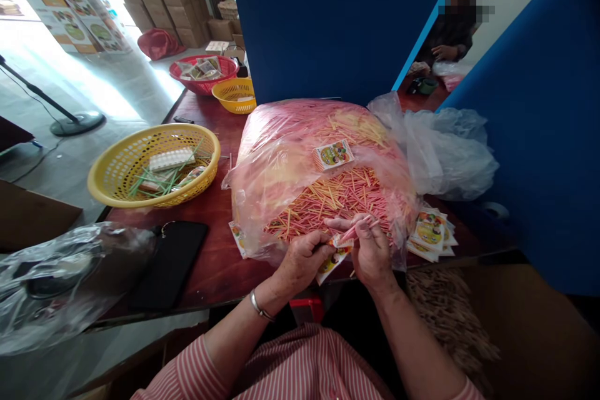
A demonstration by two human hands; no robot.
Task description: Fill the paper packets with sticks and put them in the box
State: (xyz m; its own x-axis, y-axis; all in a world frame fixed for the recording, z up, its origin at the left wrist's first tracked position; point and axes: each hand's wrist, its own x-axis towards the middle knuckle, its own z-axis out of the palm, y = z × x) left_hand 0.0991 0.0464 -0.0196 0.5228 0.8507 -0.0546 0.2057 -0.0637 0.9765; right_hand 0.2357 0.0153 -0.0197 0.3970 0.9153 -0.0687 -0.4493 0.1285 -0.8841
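Note:
My left hand (pixel 305 257) is closed on a small printed packet (pixel 334 262) with a cartoon picture, in front of the big plastic bag. Between the fingers of my right hand (pixel 372 256) are several pink sticks (pixel 349 234), their ends at the packet's top edge. Just beyond both hands lies a large clear bag (pixel 272 169) full of thin pink and yellow sticks (pixel 328 197), its opening spread wide. Another printed packet (pixel 334 155) rests on top of the bag. To the right of my right hand is a stack of flat packets (pixel 429 231).
A yellow basket (pixel 105 184) holding green sticks and a white box stands left on the table (pixel 220 275). Near it are a black pouch (pixel 180 262) and a plastic-wrapped bundle (pixel 70 287). Red (pixel 229 67) and yellow baskets (pixel 234 97) sit behind. Blue panels (pixel 328 25) rise beyond; another person is at right.

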